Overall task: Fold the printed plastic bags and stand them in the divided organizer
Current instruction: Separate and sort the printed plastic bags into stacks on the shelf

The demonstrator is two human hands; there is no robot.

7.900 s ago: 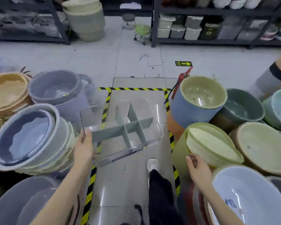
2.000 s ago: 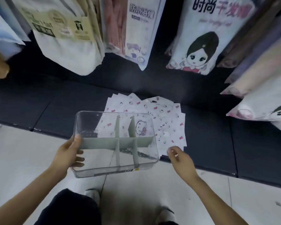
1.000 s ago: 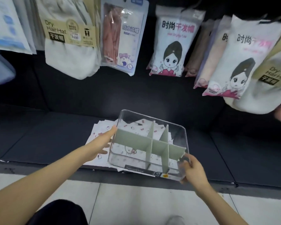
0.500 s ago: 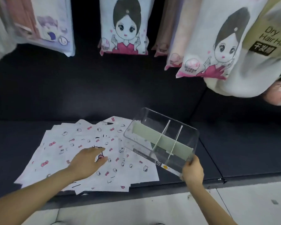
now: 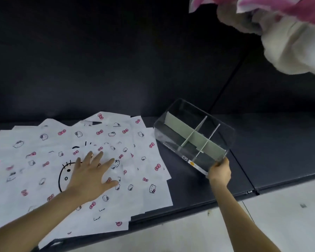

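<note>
Several white plastic bags printed with cat faces and pink bows lie fanned out flat on a black shelf. My left hand rests on top of them, fingers spread and straight. To their right sits a clear organizer with pale green dividers, tilted on the shelf. My right hand grips its near right corner. Its compartments hold nothing.
The shelf's front edge runs across the lower frame, with pale floor tiles below it. Packaged white and pink goods hang at the upper right. A dark back panel rises behind the shelf.
The organizer has gone from my left hand to my right and moved off the bags onto the bare shelf at right. My left hand now lies flat on the bags.
</note>
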